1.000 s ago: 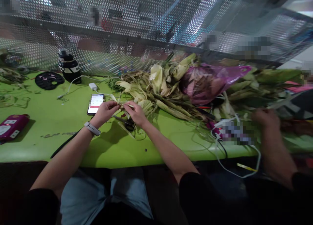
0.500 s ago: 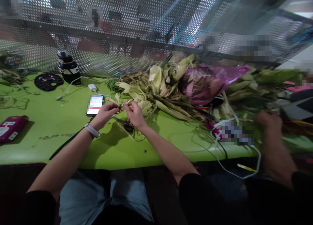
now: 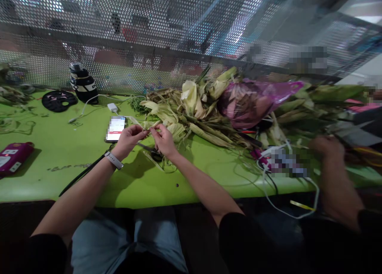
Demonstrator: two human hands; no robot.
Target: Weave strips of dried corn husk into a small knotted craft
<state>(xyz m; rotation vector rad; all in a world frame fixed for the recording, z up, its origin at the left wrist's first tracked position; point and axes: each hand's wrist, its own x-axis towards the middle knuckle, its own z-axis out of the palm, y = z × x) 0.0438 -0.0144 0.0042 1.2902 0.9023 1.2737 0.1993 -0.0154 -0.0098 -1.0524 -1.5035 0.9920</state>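
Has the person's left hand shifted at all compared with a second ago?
Yes, slightly. The left hand now overlaps the lower right corner of the phone less and sits a little higher, pinching the corn husk strip.

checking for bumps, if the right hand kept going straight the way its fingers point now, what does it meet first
The right hand points up and left along the corn husk strip it pinches, toward the left hand. It would probably meet the left hand's fingertips first; beyond them lies the phone, though depth is unclear.
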